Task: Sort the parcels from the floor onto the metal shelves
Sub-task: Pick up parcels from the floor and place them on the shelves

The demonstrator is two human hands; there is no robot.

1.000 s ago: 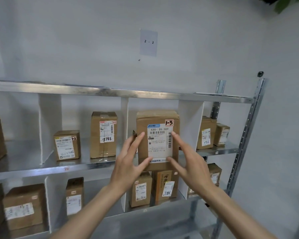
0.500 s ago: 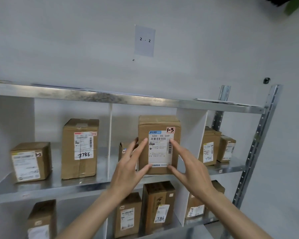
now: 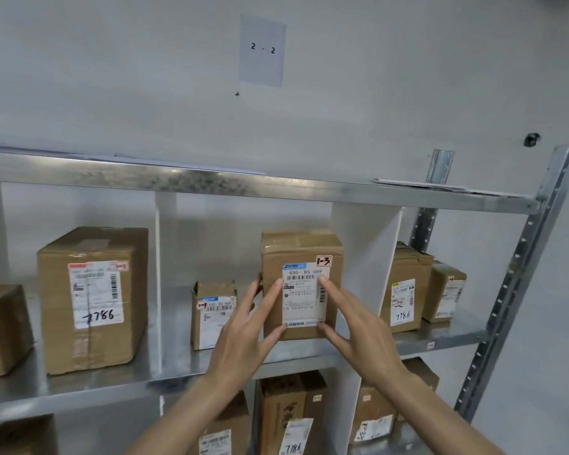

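The metal shelf (image 3: pixel 309 353) is bare galvanised sheet, split into bays by white dividers (image 3: pixel 365 257). The parcel (image 3: pixel 301 284) — a taped cardboard box marked 1-3 — stands upright on it, just left of the right divider, label outward, probably so it reads at a glance. Both hands, left (image 3: pixel 243 336) and right (image 3: pixel 358 336), press its front with fingers straight and spread wide — steadying, not gripping.
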